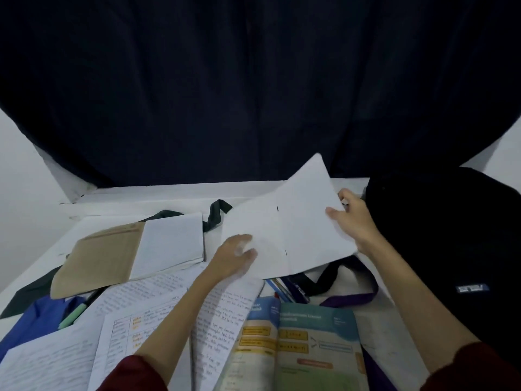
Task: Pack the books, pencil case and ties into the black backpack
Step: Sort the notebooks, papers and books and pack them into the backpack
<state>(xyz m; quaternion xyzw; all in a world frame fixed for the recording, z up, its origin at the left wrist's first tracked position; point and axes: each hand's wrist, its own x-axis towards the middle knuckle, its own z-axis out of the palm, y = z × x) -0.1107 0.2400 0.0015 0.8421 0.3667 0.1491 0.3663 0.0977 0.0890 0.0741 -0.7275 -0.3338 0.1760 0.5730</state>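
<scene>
Holding the open white notebook point(284, 235) mid-frame, your left hand point(235, 256) and right hand point(352, 218) grip its edges beside the black backpack point(439, 235) at right; its inside is hidden

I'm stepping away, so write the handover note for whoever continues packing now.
Left hand and right hand each keep a grip on the open blank notebook, lifted beside the black backpack. Nothing visibly packed yet. Still on the table: brown-covered notebook, open textbook, written pages, pens, dark ties. Pack all.
</scene>
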